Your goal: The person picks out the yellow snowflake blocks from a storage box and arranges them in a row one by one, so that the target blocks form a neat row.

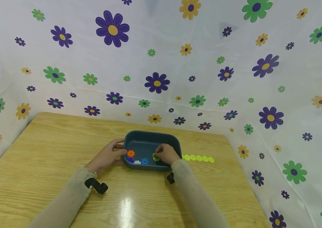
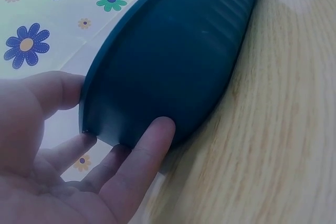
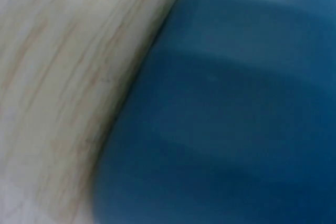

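A dark blue plastic bin stands on the table, holding a few flower-shaped toy pieces. My left hand grips the bin's left end, its fingers against the outer wall and rim. Inside the bin, my right hand pinches a yellow-green flower-shaped piece. Along the bin's left side lie an orange piece, a dark blue piece, a white piece and a lighter blue piece. The right wrist view shows only the bin's outer wall and some table, with the hand hidden.
To the right of the bin, several yellow-green pieces form a row on the wooden table. A white cloth printed with flowers hangs behind the table and at its sides. Black straps with small devices sit on both wrists.
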Tool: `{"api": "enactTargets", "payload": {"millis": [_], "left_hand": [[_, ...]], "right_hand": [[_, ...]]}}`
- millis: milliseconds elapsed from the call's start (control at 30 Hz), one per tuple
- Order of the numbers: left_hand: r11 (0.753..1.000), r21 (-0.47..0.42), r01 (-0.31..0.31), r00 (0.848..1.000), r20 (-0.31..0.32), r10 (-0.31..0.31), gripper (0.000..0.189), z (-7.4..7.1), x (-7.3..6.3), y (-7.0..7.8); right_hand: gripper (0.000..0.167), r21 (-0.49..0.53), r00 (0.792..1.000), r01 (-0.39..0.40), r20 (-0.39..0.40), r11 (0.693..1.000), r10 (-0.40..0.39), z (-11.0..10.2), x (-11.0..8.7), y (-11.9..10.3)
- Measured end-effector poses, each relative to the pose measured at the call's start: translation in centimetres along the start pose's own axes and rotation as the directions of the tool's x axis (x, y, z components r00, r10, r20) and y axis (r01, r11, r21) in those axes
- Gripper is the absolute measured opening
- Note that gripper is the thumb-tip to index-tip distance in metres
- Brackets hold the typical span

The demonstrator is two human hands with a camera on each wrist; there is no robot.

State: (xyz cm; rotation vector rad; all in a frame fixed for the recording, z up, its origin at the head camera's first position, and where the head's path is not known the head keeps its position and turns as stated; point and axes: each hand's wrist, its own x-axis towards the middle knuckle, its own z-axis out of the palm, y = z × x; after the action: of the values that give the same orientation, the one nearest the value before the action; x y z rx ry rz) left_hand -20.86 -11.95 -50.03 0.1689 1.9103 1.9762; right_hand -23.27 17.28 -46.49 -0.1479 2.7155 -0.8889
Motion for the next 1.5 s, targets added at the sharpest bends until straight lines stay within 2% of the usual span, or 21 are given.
{"api": "enactTargets", "payload": {"millis": [267,500,600,800,1000,1133,1267,1400,1500], "left_hand": [[1.0,-0.007,-0.001,1.0,0.005,0.001,0.066,0.0,0.0,0.2],[1.0,0.007,0.001,1.0,0.005,-0.001,0.066,0.0,-0.1,0.2],[1.0,0.007,0.001,1.0,0.006,-0.001,0.065,-0.1,-0.1,0.1],[1.0,0.001,0.005,1.0,-0.003,-0.005,0.062,0.0,-0.2,0.3],[1.0,0.008,0.002,1.0,-0.002,-0.002,0.062,0.1,-0.3,0.4],[1.0,0.009,0.002,1.0,0.002,-0.002,0.062,0.1,-0.3,0.3],[1.0,0.009,0.005,1.0,0.002,-0.005,0.061,0.0,-0.3,0.3],[1.0,0.008,0.008,1.0,0.002,-0.008,0.062,0.0,-0.2,0.4],[1.0,0.007,0.009,1.0,0.001,-0.009,0.062,0.1,-0.2,0.5]], "right_hand": [[0.027,-0.009,0.999,-0.008,0.04,1.0,0.008,0.0,0.2,0.2],[0.024,0.006,0.999,-0.019,0.042,1.0,0.019,-0.1,0.0,-0.1],[0.021,0.041,0.999,-0.016,0.045,0.999,0.014,-0.1,0.0,-0.1],[0.009,0.145,0.995,0.042,0.087,0.989,-0.055,-0.1,0.1,0.4],[0.008,0.237,0.995,0.04,0.081,0.971,-0.061,-0.8,-0.2,0.2],[0.012,0.285,0.995,0.056,0.058,0.957,-0.075,-1.8,-0.8,0.2],[0.015,0.338,0.997,0.06,0.031,0.939,-0.075,-3.8,-1.6,0.7],[0.017,0.394,0.998,0.053,-0.007,0.917,-0.055,-6.5,-2.5,2.0],[0.021,0.423,0.998,0.056,-0.049,0.904,-0.039,-8.7,-3.2,4.0]]}}
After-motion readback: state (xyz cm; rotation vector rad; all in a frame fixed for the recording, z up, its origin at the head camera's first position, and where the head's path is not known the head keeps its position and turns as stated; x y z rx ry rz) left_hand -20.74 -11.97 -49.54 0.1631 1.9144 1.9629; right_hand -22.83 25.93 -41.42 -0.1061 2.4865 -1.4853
